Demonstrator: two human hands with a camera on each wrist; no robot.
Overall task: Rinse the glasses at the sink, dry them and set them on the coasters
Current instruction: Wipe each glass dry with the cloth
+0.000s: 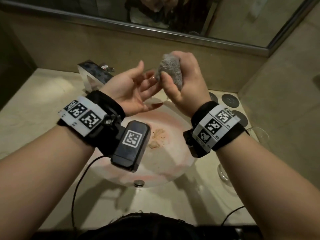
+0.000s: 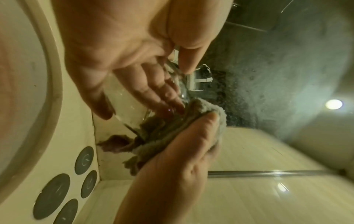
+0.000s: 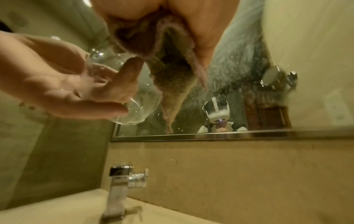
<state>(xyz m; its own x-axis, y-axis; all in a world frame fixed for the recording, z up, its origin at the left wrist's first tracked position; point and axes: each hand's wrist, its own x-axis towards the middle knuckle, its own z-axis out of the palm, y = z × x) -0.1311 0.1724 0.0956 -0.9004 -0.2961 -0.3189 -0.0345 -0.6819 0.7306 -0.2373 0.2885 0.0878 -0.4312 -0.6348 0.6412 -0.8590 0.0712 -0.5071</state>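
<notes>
A clear glass (image 1: 153, 94) (image 2: 124, 98) (image 3: 145, 103) is held tilted above the sink basin (image 1: 171, 163). My left hand (image 1: 133, 90) (image 2: 134, 53) (image 3: 67, 84) cradles it, thumb on one side and fingers on the other. My right hand (image 1: 187, 84) (image 2: 182, 151) (image 3: 201, 30) grips a bunched grey cloth (image 1: 170, 71) (image 2: 210, 109) (image 3: 172, 75) pressed against the glass. Several dark round coasters (image 1: 230, 100) (image 2: 51, 195) lie on the counter right of the basin, with nothing on the ones in view.
Two more clear glasses (image 1: 258, 135) (image 1: 225, 174) stand on the counter at the right, partly behind my right arm. A chrome faucet (image 1: 97, 73) (image 3: 118, 181) stands at the back left. Bits of residue (image 1: 158, 135) lie in the basin. A mirror (image 1: 173, 14) hangs behind.
</notes>
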